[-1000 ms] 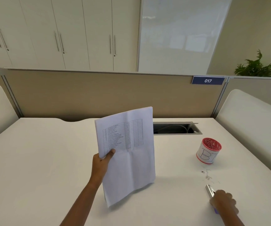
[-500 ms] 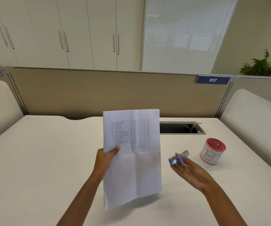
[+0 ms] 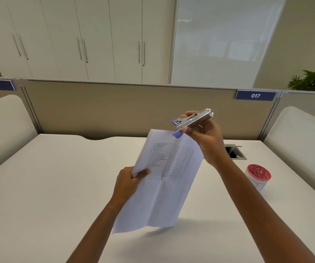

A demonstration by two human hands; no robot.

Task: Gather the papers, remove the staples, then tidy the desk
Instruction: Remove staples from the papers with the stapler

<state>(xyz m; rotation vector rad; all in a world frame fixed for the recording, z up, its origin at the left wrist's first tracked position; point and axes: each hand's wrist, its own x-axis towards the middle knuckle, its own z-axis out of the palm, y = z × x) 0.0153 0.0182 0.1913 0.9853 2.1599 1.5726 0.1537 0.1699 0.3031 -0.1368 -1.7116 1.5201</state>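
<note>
office cubicle: numbered partition [image 3: 255, 95], white desk [image 3: 39, 186], wall cabinets [image 3: 96, 38]

The left hand [image 3: 128, 185], mid-frame, pinches the papers [image 3: 164, 188]; the right hand [image 3: 207, 139], raised above and right of it, grips the stapler [image 3: 192, 120].

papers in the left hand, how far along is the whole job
Gathered: the left hand holds the papers off the desk. In hand: the right hand holds a stapler, purple tip at their top corner. Left: pulling staples, tidying the desk where the red-topped cup stands.
</note>
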